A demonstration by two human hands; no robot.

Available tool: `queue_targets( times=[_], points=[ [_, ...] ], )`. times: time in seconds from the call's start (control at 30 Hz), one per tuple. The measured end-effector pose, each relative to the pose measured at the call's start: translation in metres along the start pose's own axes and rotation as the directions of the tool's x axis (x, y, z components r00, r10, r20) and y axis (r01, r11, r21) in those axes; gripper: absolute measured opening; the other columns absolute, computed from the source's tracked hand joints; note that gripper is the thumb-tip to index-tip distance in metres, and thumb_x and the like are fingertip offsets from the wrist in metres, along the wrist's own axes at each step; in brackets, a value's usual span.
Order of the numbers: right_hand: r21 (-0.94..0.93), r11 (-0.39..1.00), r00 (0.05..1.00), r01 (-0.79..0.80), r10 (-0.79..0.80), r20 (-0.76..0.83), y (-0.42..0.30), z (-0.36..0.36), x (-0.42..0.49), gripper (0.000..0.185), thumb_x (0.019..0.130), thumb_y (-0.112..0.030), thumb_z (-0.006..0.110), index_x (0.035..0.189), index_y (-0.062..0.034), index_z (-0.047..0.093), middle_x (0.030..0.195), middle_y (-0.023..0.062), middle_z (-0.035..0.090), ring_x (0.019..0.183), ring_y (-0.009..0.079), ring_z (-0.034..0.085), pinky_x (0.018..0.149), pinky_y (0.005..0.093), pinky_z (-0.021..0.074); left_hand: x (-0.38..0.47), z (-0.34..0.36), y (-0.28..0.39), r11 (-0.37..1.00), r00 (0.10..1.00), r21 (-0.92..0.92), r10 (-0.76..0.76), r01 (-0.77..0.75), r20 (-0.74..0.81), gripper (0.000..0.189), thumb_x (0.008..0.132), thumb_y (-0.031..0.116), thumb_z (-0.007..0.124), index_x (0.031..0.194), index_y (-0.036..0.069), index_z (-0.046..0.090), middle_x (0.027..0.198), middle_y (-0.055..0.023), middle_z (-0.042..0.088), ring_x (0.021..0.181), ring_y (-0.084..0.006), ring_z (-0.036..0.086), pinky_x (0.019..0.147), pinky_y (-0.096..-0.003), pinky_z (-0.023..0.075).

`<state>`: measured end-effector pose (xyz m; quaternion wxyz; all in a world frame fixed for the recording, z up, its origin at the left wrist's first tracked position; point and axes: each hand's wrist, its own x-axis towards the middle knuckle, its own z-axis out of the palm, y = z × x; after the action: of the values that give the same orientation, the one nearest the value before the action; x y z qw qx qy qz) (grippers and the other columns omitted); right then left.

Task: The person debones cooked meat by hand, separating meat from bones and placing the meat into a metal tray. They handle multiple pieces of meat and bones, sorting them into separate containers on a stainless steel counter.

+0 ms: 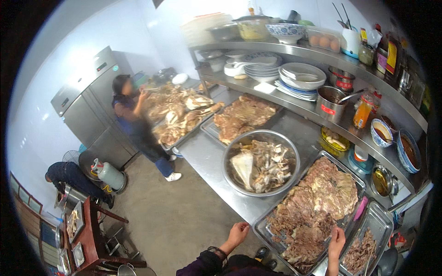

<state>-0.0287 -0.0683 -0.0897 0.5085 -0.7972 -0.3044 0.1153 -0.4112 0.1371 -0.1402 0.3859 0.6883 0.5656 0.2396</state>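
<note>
My left hand [238, 234] is raised off the near left corner of a metal tray [262, 226], its fingers curled and no object visible in them. Over the tray's right edge, my right hand [336, 238] has loosely bent fingers; whether they touch the meat or pinch a scrap is unclear. A broad slab of cooked meat [321, 196] covers most of this tray, and its near part is broken into shreds. To the right, a second tray [384, 215] holds smaller pieces of meat [361, 253] and thin sticks that look like chopsticks. Something pink [361, 208] lies between the two trays.
Beyond the tray, a steel bowl [226, 172] contains bones [243, 167]. Farther trays hold meat [245, 115] and large bone-in pieces [176, 114]. Shelves [304, 90] with dishes and sauces overhang the table. One person [133, 117] stands at its far end; another [79, 177] bends near a gas cylinder [107, 176].
</note>
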Motion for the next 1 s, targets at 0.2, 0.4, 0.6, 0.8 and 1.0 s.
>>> queue_targets(
  times=[0.2,0.4,0.6,0.8,1.0],
  points=[
    [0.035,0.987,0.987,0.156,-0.157,0.041,-0.036,0.045,-0.001,0.014,0.093,-0.008,0.057,0.082,0.0004,0.056,0.071,0.0060,0.052,0.067,0.0135,0.048,0.064,0.0277,0.0424,-0.008,-0.074,-0.008,0.955,0.982,-0.245,-0.184,0.167,-0.046,0.023,0.092,0.020,0.060,0.106,0.003,0.069,0.085,-0.0099,0.070,0.077,-0.0148,0.064,0.070,-0.0308,0.0513],
    [0.099,0.985,0.986,0.138,-0.146,0.084,-0.102,0.123,-0.023,0.016,0.092,-0.007,0.062,0.106,-0.0019,0.066,0.106,0.0062,0.069,0.094,0.0165,0.065,0.081,0.0283,0.0520,0.040,-0.134,-0.057,0.788,0.991,-0.601,-0.113,0.129,0.065,0.023,0.092,0.016,0.063,0.108,0.000,0.066,0.087,-0.0028,0.066,0.076,-0.0098,0.059,0.068,-0.0233,0.0490],
    [0.064,0.998,0.965,-0.029,0.011,0.263,-0.186,0.255,-0.046,0.021,0.096,-0.029,0.053,0.099,-0.0092,0.062,0.085,0.0104,0.068,0.077,0.0223,0.065,0.073,0.0387,0.0526,0.111,-0.242,-0.115,0.846,0.972,-0.489,-0.135,0.214,0.191,0.040,0.085,0.019,0.070,0.123,0.013,0.058,0.113,-0.0128,0.064,0.094,-0.0295,0.065,0.075,-0.0435,0.0533],
    [0.087,0.995,0.974,-0.039,0.018,0.228,-0.222,0.327,-0.075,0.020,0.092,-0.026,0.058,0.103,-0.0091,0.062,0.086,0.0133,0.067,0.075,0.0272,0.065,0.069,0.0397,0.0504,0.191,-0.308,-0.172,0.837,0.975,-0.508,-0.129,0.206,0.183,0.018,0.087,0.013,0.067,0.103,0.009,0.061,0.099,-0.0102,0.066,0.086,-0.0260,0.065,0.066,-0.0378,0.0524],
    [-0.076,0.994,0.997,-0.074,0.076,0.024,-0.193,0.300,-0.084,0.020,0.090,-0.024,0.057,0.096,-0.0063,0.065,0.087,0.0164,0.067,0.076,0.0313,0.065,0.070,0.0403,0.0514,0.223,-0.304,-0.192,0.900,0.955,-0.420,0.011,0.119,0.296,0.023,0.088,0.016,0.067,0.110,0.010,0.060,0.105,-0.0081,0.063,0.090,-0.0231,0.062,0.075,-0.0388,0.0532]
  ],
)
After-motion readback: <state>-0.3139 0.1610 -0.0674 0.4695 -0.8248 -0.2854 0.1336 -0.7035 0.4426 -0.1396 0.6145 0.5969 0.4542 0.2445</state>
